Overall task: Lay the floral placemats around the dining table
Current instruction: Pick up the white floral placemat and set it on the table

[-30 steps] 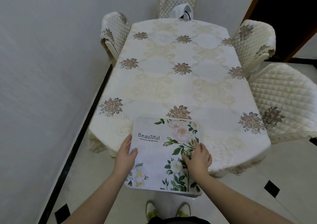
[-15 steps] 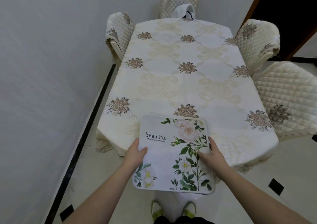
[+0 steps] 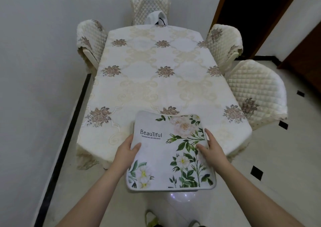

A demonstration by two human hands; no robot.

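Head view: my left hand [image 3: 125,150] and right hand [image 3: 210,146] each pinch a side of the placemat stack [image 3: 171,151], thumbs on top, grip clamped. Its far edge overlaps the counter [image 3: 156,80]; the near part overhangs the floor (count in stack unclear). I judge: slide it fully on, keep it level, then peel one mat.

The placemat [image 3: 166,150] is pale grey-white with green leaves, blush and white flowers, and black lettering. The tablecloth [image 3: 156,80] is cream with beige scrolls and brown-grey flower clusters. The chair covers [image 3: 257,87] are quilted cream. The floor [image 3: 286,157] is white with black diamonds.
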